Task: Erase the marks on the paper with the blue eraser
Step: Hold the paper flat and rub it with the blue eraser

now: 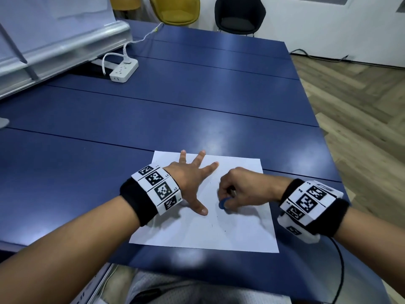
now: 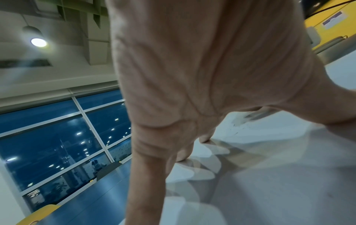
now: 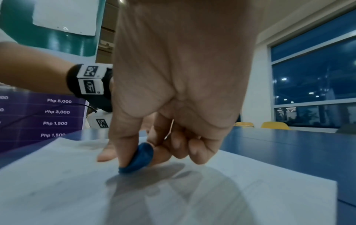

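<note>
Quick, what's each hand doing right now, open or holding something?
Left hand: open, fingers spread flat, pressing on the paper.
Right hand: closed, pinching the blue eraser against the paper.

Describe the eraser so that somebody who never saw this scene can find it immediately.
On the dark blue table lies one white sheet of paper. The right hand pinches the blue eraser near the sheet's middle, its lower edge on the paper. It is small and rounded, the only blue thing on the white sheet.
</note>
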`<state>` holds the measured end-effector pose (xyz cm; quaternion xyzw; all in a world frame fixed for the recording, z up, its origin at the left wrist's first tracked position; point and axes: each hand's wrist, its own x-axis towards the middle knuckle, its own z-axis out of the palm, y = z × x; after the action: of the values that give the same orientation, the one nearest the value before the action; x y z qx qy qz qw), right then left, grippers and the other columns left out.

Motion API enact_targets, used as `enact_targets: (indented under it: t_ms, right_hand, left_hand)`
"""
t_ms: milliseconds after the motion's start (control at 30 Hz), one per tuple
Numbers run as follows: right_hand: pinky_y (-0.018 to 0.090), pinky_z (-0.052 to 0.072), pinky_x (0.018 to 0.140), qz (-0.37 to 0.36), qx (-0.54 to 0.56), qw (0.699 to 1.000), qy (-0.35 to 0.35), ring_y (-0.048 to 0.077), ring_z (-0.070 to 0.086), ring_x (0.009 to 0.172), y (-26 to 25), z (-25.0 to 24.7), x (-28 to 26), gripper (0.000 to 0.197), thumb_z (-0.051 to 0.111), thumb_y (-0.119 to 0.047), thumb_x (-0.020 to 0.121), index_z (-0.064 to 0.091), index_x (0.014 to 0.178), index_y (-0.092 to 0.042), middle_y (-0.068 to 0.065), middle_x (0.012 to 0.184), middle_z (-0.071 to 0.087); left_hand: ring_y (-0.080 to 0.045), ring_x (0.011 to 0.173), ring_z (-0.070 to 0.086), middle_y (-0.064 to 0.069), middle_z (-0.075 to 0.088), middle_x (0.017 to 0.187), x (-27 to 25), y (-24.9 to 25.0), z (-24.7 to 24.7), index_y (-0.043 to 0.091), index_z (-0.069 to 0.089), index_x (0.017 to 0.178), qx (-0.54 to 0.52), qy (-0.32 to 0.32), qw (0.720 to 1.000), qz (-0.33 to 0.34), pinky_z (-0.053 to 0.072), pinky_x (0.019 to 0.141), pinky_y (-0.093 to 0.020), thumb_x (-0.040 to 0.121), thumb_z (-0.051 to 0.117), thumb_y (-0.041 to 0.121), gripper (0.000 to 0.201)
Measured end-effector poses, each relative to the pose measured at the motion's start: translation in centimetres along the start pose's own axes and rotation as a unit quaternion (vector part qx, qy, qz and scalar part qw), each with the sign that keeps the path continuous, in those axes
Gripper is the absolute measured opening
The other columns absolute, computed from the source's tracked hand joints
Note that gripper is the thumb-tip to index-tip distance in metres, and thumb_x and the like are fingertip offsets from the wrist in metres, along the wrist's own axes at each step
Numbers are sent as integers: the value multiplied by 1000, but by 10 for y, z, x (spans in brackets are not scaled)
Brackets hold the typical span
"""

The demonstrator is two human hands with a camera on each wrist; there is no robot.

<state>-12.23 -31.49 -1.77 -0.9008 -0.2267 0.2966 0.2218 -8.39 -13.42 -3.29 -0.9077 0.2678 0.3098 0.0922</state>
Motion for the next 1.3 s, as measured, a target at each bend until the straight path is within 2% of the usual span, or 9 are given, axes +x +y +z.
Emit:
enact_targets:
  t_ms: [133,300,467,633,800,933,1067,1200,1300]
  right_hand:
    - [28,50,65,-32,-36,994,-98,8,55,65,-8,8,-7,8,75,-19,74,67,73,-21,-4,75,66]
    - [25,49,64,26,-34,995,90,1,55,61,16,-26,17,2,72,-15,75,70,76,-14,-18,67,64]
    - [16,45,60,19,-39,999,-14,-1,55,59,12,-27,17,5,74,-13,72,70,74,-16,-19,67,66]
    - [30,50,63,48,-62,989,127,9,58,66,25,-48,38,3,73,-19,77,72,77,-16,-7,73,69]
    - [9,39,57,29,-51,998,-4,-9,56,58,17,-38,30,2,73,-12,75,71,76,-12,-21,62,63]
    - [21,43,63,45,-45,992,105,-2,56,61,26,-43,35,2,72,-15,77,71,77,-13,-17,65,62]
    - [12,42,60,19,-31,999,-13,-7,58,59,18,-29,22,4,73,-11,73,72,77,-11,-19,65,67]
    - [20,43,63,50,-33,994,95,-9,55,58,29,-40,25,2,72,-15,77,71,77,-13,-21,66,64]
    - [20,48,61,27,-27,999,5,-4,58,61,20,-28,18,4,74,-15,73,71,76,-14,-18,69,68]
  left_hand:
    - [-46,145,-21,7,-33,158,0,0,1,46,-21,149,0,1,1000,-1,42,100,-54,61,78,72,135]
    - [-46,145,-20,6,-34,158,0,-1,1,46,-22,149,0,6,1000,3,42,99,-54,62,77,71,134]
    - [-44,144,-23,8,-36,157,2,0,5,49,-22,147,2,3,1000,10,44,99,-57,59,79,70,136]
    - [-45,145,-22,8,-35,157,2,1,4,49,-23,147,0,1,1000,11,42,100,-57,59,80,69,137]
    - [-43,144,-25,10,-38,155,4,0,5,51,-25,145,1,-4,1000,1,44,98,-62,57,80,70,138]
    - [-43,145,-25,11,-38,155,3,-1,4,50,-24,146,1,-6,1000,4,42,99,-63,58,80,70,138]
    - [-43,145,-25,11,-39,155,3,0,4,50,-25,145,4,-8,1000,1,43,98,-63,58,80,70,138]
    - [-45,145,-22,9,-36,156,1,1,2,48,-25,147,10,-6,1000,5,42,100,-57,60,79,70,137]
    - [-44,145,-23,9,-37,156,0,1,2,48,-24,147,6,-6,1000,6,43,100,-56,61,79,69,136]
